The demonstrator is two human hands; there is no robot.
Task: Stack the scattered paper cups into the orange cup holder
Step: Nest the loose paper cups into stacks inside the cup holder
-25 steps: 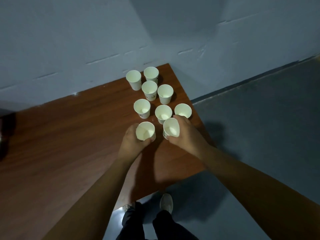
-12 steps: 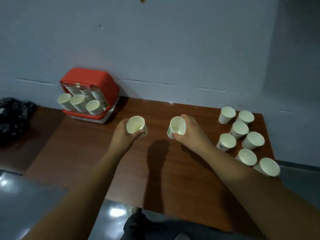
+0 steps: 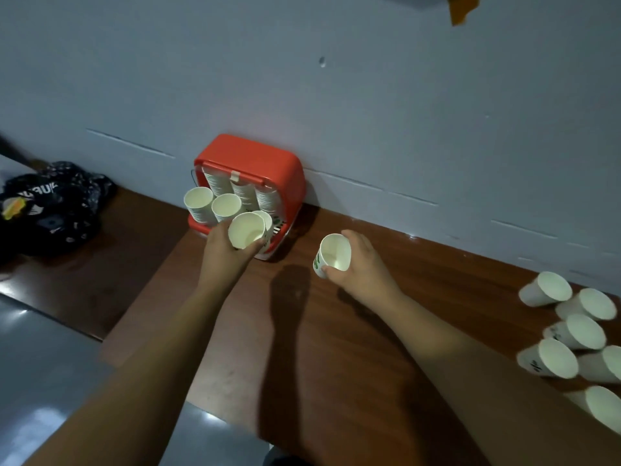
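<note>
The orange cup holder (image 3: 265, 163) leans against the wall at the back of the brown table (image 3: 336, 348), with three stacks of white paper cups in it. My left hand (image 3: 225, 253) grips a paper cup (image 3: 246, 229) right in front of the holder's rightmost stack (image 3: 267, 219). My right hand (image 3: 359, 267) holds another paper cup (image 3: 332, 254) tilted above the table, to the right of the holder. Several loose cups (image 3: 571, 334) stand at the table's right end.
A black patterned bag (image 3: 50, 206) lies at the left end of the table. A grey wall (image 3: 369, 95) runs along the back edge. An orange tag (image 3: 462, 8) hangs on the wall at the top right. Grey floor (image 3: 43, 381) shows below the table's front edge.
My view swung left from the loose cups to the holder. Both hands carried their cups leftward; the left cup now reaches the holder's rightmost stack.
</note>
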